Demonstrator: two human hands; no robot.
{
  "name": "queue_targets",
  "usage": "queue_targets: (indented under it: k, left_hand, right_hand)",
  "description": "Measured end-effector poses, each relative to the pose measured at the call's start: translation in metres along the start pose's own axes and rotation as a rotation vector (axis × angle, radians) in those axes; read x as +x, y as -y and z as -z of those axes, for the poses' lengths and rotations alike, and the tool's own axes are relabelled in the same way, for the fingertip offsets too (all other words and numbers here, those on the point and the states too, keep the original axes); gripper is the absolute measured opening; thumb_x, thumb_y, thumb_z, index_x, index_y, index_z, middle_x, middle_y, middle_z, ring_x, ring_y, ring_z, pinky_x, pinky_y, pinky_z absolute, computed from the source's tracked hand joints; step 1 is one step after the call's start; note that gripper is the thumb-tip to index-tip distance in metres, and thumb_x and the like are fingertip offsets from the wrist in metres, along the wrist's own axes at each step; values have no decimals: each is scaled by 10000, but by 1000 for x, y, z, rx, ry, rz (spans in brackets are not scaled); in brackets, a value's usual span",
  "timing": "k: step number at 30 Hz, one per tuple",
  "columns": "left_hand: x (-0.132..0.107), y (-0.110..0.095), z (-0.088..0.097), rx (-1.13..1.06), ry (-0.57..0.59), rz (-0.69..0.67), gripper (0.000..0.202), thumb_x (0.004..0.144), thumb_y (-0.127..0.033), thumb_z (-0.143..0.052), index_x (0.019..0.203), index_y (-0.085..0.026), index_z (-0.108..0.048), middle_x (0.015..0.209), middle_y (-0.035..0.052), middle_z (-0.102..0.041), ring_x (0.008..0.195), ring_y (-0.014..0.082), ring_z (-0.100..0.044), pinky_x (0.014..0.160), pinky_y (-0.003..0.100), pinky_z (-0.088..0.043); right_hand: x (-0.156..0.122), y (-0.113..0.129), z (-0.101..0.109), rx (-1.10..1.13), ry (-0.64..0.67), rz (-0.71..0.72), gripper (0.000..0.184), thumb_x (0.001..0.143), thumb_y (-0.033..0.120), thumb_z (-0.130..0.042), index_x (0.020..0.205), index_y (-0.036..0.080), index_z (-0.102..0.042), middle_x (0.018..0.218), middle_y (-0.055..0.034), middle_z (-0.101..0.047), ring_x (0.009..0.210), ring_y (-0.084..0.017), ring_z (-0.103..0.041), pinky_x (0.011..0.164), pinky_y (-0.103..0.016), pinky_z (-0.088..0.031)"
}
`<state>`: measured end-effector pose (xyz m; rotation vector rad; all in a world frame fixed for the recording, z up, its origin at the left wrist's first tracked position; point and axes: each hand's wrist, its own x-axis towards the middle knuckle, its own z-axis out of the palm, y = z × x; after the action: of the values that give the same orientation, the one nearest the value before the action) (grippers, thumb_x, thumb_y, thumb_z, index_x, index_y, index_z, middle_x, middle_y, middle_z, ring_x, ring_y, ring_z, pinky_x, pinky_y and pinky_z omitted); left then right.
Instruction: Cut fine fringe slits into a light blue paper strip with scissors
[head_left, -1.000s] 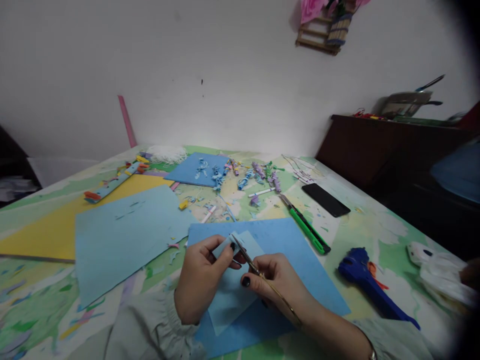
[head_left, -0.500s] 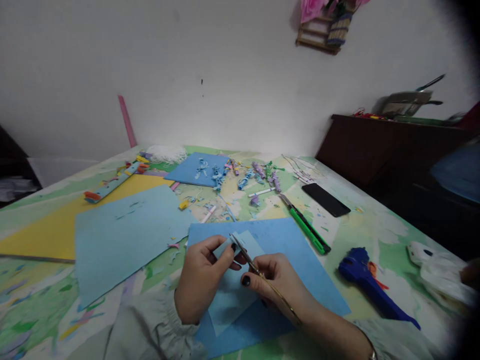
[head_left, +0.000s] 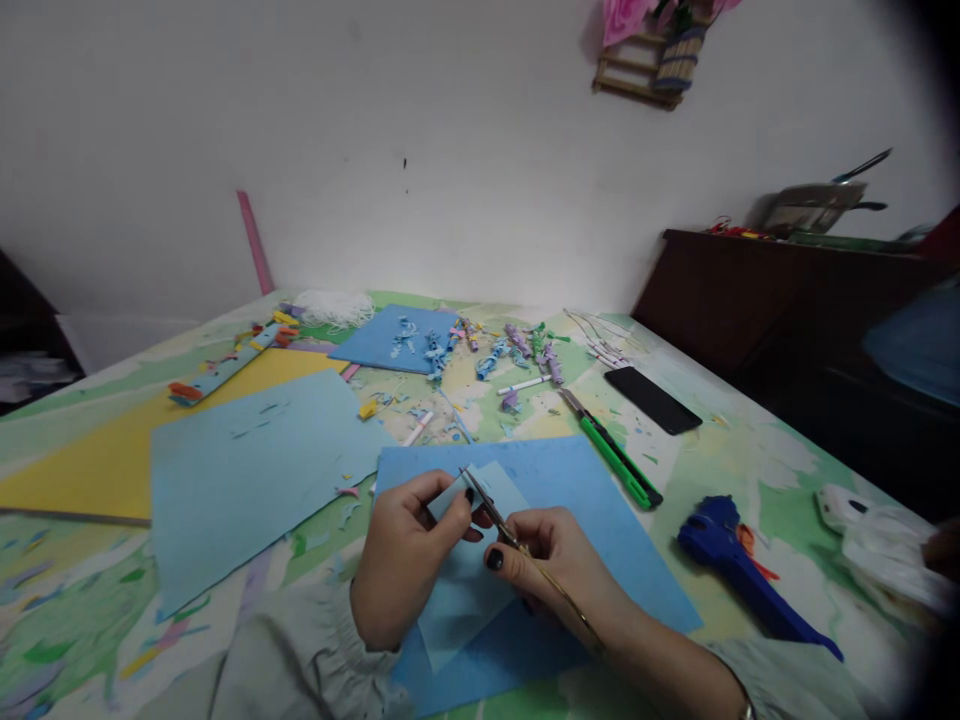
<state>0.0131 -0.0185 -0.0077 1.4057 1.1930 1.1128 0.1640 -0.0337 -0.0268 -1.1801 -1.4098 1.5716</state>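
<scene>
My left hand (head_left: 409,550) pinches a small light blue foam piece (head_left: 448,497) between thumb and fingers. In my right hand (head_left: 559,560) is a pair of gold-handled scissors (head_left: 491,508), its blades pointing up and left at the top edge of that piece. The blade tips look slightly parted. Beneath both hands lies a light blue sheet (head_left: 461,610), on top of a larger blue foam sheet (head_left: 577,490). Part of the scissor handles is hidden by my right fingers.
A green box cutter (head_left: 619,460), a black phone (head_left: 651,398) and a blue glue gun (head_left: 739,570) lie on the right. A pale blue sheet (head_left: 255,480) overlaps a yellow board (head_left: 97,460) on the left. Small foam figures (head_left: 491,358) and scraps are spread behind.
Almost nothing differs. Both hands, the scissors and the foam piece keep nearly the same position.
</scene>
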Motion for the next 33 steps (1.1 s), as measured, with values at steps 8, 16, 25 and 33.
queue_targets:
  k: [8, 16, 25, 33]
  left_hand:
    - [-1, -3, 0, -58, -5, 22, 149, 730, -213, -554, 610, -150, -617, 607, 9, -688, 526, 138, -633, 514, 207, -483]
    - [1, -4, -1, -111, 34, 18, 157, 737, -216, -555, 633, -140, -645, 615, 15, -692, 530, 133, -628, 533, 208, -497]
    - [0, -2, 0, -126, 81, 22, 162, 743, -235, -557, 652, -138, -650, 636, 26, -692, 546, 144, -625, 548, 224, -500]
    - [-1, -3, 0, -120, 94, 17, 161, 742, -227, -558, 643, -134, -644, 612, 19, -677, 542, 144, -617, 546, 225, -485]
  right_hand:
    - [1, -2, 1, 6, -13, -38, 464, 546, 518, -733, 535, 155, -445, 357, 89, -350, 307, -31, -293, 306, -161, -186]
    - [-1, -1, 1, 7, -9, -24, 487, 569, 561, -697, 532, 156, -428, 367, 90, -346, 317, -25, -288, 310, -156, -179]
    - [1, 0, 0, 12, -33, -48, 480, 529, 511, -745, 514, 160, -418, 350, 95, -344, 304, -26, -294, 302, -155, -185]
    - [-1, 3, 0, 4, -27, -52, 506, 510, 560, -728, 513, 160, -419, 360, 96, -338, 312, -24, -287, 309, -163, -178]
